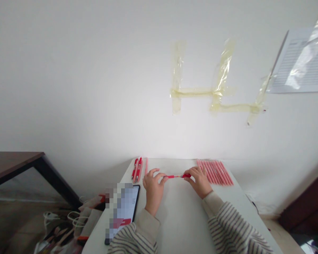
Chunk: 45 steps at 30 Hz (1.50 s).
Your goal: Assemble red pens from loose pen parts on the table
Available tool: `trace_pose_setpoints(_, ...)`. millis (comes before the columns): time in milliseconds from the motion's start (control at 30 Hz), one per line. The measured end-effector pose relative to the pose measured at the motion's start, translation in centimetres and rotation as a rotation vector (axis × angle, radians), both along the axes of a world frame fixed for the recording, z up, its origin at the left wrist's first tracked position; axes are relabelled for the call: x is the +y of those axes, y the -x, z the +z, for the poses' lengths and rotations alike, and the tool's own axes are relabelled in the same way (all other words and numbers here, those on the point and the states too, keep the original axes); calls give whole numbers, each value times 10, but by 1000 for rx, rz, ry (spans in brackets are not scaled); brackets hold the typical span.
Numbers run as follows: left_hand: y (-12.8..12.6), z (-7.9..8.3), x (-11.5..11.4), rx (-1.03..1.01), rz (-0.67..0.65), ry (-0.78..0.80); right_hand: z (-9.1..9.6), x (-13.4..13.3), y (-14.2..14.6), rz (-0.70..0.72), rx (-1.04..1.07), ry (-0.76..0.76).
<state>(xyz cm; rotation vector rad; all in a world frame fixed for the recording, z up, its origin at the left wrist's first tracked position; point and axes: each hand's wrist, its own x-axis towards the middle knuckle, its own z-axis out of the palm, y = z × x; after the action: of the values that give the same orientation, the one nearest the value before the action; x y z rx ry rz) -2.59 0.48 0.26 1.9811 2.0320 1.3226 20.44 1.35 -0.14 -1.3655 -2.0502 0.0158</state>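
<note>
A red pen (170, 176) lies level above the white table (187, 215), held between my two hands. My left hand (154, 187) pinches its left end between thumb and fingertips. My right hand (200, 181) grips a red part (186, 175) at the right end. A thin pale section shows between the two red parts; whether they are joined I cannot tell. Just beyond my right hand, several pink sticks (217, 173) lie side by side in a row. Left of my left hand are red pens (134, 169) with pink sticks among them, and one separate pink stick (146, 165).
A phone or tablet (135, 204), partly blurred out, lies on the table's left side. Behind the table rises a white wall (95, 88) with yellowish tape (193, 93) on it. A dark table (16, 165) and a pile of bags and cables (79, 222) are at left.
</note>
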Motion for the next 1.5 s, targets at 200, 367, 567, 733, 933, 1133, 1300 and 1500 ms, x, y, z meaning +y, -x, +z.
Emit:
trace_pose_setpoints(200, 0, -3, 1, 10, 11, 6, -2, 0, 0, -19, -7, -26)
trace_pose_setpoints(367, 0, -5, 0, 19, -3, 3, -1, 0, 0, -19, -20, -45)
trace_pose_setpoints(567, 0, -3, 1, 11, -14, 48, -2, 2, -2, -45, -8, -17)
trace_pose_setpoints(733, 0, -3, 0, 29, -40, 31, -7, 5, -5, -74, -16, -38)
trace_pose_setpoints(933, 0, -4, 0, 44, -27, 19, -6, 3, -3, -72, -29, -11)
trace_pose_setpoints(1133, 0, -1, 0, 25, -7, 54, -1, -1, -2, -40, -44, -3)
trace_pose_setpoints(1300, -1, 0, -1, 16, -14, 72, 0, 0, -2, -47, -40, 5)
trace_pose_setpoints(1500, 0, -4, 2, 19, -16, 32, -1, 2, -2, -57, -39, -7)
